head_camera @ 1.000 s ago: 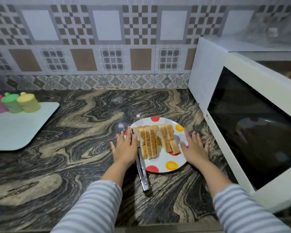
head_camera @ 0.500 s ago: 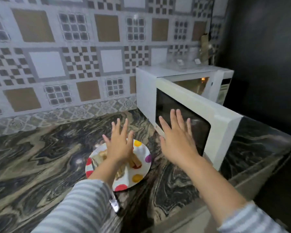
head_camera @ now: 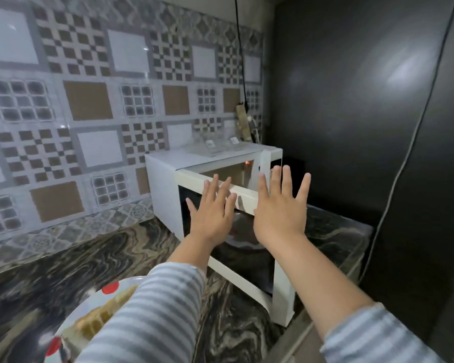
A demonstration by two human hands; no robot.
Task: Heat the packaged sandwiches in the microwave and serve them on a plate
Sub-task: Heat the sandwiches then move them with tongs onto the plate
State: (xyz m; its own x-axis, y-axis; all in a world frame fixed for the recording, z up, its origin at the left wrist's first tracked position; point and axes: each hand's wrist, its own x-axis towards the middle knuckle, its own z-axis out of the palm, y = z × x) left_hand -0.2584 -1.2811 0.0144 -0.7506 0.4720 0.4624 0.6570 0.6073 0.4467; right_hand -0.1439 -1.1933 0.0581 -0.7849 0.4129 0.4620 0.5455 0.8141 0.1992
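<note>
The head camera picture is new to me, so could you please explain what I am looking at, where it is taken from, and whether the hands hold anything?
There is no machine here: a person wears one wide-angle camera on the head, looking forward and down, so you see that person's own arms in striped sleeves. The left hand and the right hand are both raised with fingers spread, and neither holds anything. They are in front of the door of a white microwave, which stands ajar; whether they touch it I cannot tell. The microwave stands on a dark marbled counter against a tiled wall. At the bottom left, partly hidden by the left sleeve, a white plate with coloured dots carries sliced sandwiches, blurred in this picture.
</note>
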